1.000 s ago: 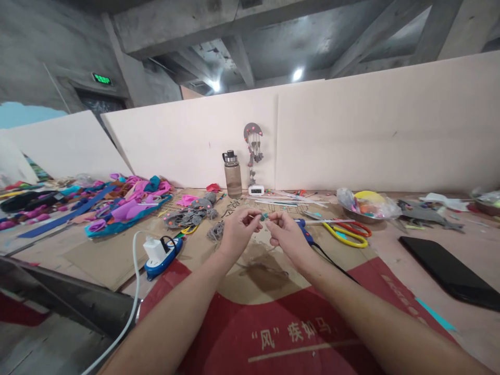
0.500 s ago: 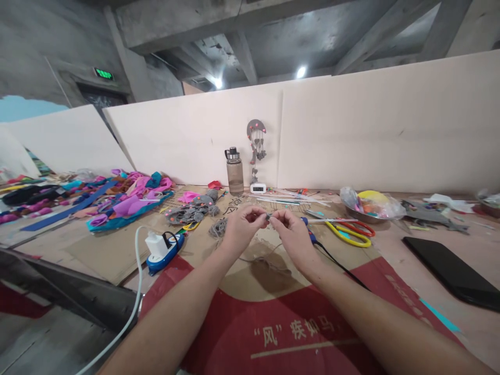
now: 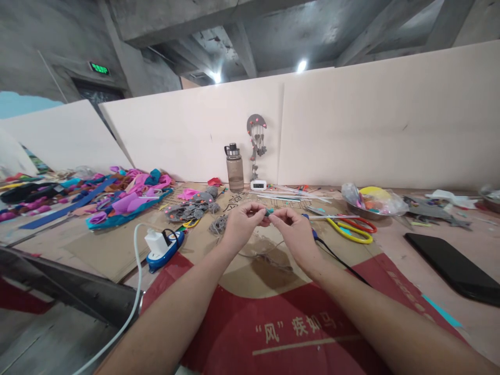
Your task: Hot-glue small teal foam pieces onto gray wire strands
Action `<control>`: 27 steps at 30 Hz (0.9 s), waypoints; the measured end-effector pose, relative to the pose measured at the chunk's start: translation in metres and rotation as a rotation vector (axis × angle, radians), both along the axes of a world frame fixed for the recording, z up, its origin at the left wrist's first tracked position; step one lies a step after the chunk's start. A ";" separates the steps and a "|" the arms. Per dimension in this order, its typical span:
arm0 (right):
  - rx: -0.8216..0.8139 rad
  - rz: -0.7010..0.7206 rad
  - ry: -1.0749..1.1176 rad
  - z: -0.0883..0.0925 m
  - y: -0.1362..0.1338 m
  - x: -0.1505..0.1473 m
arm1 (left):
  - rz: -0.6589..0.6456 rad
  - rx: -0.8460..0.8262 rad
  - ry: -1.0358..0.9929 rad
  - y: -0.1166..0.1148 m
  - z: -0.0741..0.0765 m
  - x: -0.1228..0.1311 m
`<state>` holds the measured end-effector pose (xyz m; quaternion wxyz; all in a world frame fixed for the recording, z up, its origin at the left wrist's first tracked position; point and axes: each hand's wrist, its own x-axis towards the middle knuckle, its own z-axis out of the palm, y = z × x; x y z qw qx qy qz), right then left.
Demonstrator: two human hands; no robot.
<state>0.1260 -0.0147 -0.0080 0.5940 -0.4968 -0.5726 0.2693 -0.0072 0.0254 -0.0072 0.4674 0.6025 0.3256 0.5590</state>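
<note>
Thumb and fingers of my left hand [image 3: 245, 221] pinch a small grey-teal piece [image 3: 269, 212], possibly felt. From the other side my right hand [image 3: 291, 226] pinches the same piece, so the fingertips of both hands nearly meet. Most of the piece is hidden by the fingers. A grey cord [image 3: 255, 254] runs in a loose loop on the cardboard [image 3: 244, 278] below my hands. Left of my left hand lie a tangle of grey yarn [image 3: 219, 225] and a heap of grey felt pieces [image 3: 191, 209]. Yellow-handled scissors [image 3: 353, 234] rest to the right of my right hand.
A water bottle [image 3: 235, 172] and a small white clock [image 3: 258, 185] stand by the partition [image 3: 175, 140], where a grey moon ornament [image 3: 257, 125] hangs. Leftward are a blue power strip [image 3: 167, 252] and coloured felt [image 3: 133, 203]. Rightward are a metal bowl [image 3: 375, 211] and a black phone [image 3: 449, 265].
The small piece between my fingertips now shows a teal side where it looked grey. Both hands stay in nearly the same place. The camera view has shifted slightly.
</note>
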 end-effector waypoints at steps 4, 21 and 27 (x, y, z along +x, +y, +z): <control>0.000 0.000 0.033 -0.002 0.003 0.002 | -0.020 -0.001 0.022 -0.004 0.002 0.001; -0.017 0.028 0.162 -0.005 0.005 0.001 | -0.016 -0.014 0.048 -0.012 0.005 0.004; -0.028 0.045 0.229 -0.006 0.006 0.001 | -0.021 -0.006 0.048 -0.013 0.006 0.005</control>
